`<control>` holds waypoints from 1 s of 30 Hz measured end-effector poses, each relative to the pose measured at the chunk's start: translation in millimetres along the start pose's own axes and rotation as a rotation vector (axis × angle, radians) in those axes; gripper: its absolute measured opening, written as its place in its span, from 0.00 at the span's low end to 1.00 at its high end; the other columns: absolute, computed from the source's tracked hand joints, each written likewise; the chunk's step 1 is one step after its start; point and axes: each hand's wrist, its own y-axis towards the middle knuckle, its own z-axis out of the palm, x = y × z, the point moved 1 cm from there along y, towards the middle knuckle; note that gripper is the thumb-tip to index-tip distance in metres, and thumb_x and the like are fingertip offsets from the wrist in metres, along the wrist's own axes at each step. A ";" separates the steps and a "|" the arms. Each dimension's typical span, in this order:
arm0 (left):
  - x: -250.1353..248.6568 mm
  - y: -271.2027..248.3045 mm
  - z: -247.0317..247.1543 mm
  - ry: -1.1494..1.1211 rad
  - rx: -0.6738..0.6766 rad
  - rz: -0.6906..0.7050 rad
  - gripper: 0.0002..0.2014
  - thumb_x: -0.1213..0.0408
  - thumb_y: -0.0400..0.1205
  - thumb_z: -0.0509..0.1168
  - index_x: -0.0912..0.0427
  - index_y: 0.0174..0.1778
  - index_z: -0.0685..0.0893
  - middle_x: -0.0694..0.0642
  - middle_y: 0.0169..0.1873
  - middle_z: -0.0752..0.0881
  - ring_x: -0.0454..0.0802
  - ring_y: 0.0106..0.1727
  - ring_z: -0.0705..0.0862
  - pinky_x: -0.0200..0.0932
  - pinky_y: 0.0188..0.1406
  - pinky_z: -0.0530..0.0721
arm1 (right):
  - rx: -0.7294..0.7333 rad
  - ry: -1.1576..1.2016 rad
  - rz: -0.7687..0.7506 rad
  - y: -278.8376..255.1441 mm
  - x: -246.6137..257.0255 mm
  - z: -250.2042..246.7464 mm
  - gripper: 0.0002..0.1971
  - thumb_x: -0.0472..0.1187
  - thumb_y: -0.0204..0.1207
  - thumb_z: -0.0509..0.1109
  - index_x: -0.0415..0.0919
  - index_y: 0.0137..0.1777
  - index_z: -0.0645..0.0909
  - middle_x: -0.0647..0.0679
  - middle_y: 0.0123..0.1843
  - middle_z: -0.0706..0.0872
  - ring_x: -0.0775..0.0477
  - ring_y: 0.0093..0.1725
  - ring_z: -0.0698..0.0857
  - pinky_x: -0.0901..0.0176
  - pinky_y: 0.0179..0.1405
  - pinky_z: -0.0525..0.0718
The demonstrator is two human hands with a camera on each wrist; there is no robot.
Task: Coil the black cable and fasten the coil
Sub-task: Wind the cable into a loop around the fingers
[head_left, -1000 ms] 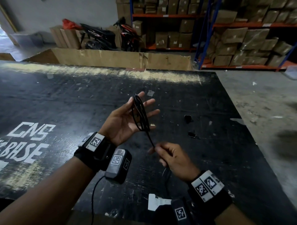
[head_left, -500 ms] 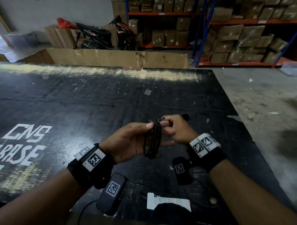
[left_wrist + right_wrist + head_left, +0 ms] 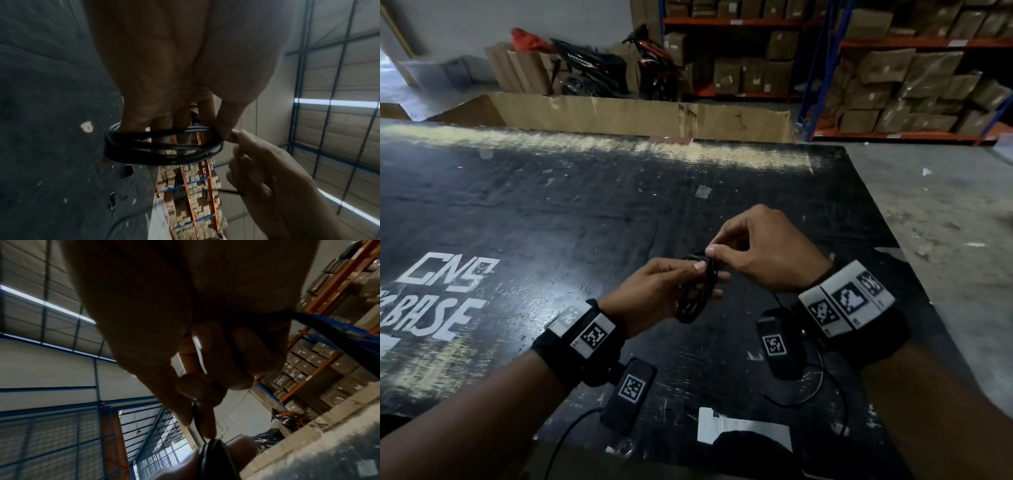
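Black cable (image 3: 697,289) is already gathered into a small bundle of several loops, held in the air just above the dark worktop (image 3: 551,222), between the two hands. The left hand (image 3: 654,294) carries the coil: its fingers pass through the loops and the thumb presses on the top of the bundle, so its grip is clamped on the coil. From the left wrist view the loops (image 3: 162,146) sit round the fingers in a flattened ring, the strands lying close but not perfectly stacked. The right hand (image 3: 763,253) has thumb and forefinger pinched together at the top of the coil, right beside the left thumb; from the right wrist view a thin black strand (image 3: 196,420) runs down from that pinch to the bundle, so its grip is closed on the free tail of the cable.

By my reading the coiling is done and the fastening step is in hand. The next move likely calls for winding the tail round the waist of the bundle and tucking its end under, while the left hand holds the loops tight so none springs out. No separate tie or strap is visible.

The cable is thin, glossy and supple.
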 end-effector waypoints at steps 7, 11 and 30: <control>-12.6 9.8 -18.3 -0.160 -0.105 0.123 0.19 0.60 0.87 0.60 0.59 0.70 0.87 0.61 0.69 0.89 0.61 0.64 0.91 0.63 0.61 0.85 | -0.157 0.201 -0.030 -34.5 6.9 20.3 0.09 0.44 0.82 0.72 0.46 0.52 0.94 0.67 0.39 0.91 0.67 0.39 0.88 0.76 0.38 0.78; -22.3 12.5 -20.6 -0.230 -0.046 0.163 0.22 0.63 0.90 0.55 0.63 0.79 0.78 0.65 0.77 0.83 0.66 0.66 0.89 0.61 0.57 0.91 | -0.226 0.464 -0.003 -45.4 -5.8 38.5 0.10 0.37 0.85 0.69 0.40 0.52 0.93 0.73 0.25 0.84 0.70 0.29 0.84 0.77 0.32 0.77; -56.0 0.5 -0.8 -0.319 0.215 0.171 0.24 0.55 0.91 0.51 0.50 0.84 0.74 0.62 0.84 0.75 0.75 0.82 0.73 0.92 0.76 0.55 | 0.130 0.711 0.195 -39.5 -67.3 103.9 0.15 0.40 0.86 0.67 0.28 0.47 0.89 0.56 0.19 0.79 0.62 0.20 0.73 0.71 0.22 0.70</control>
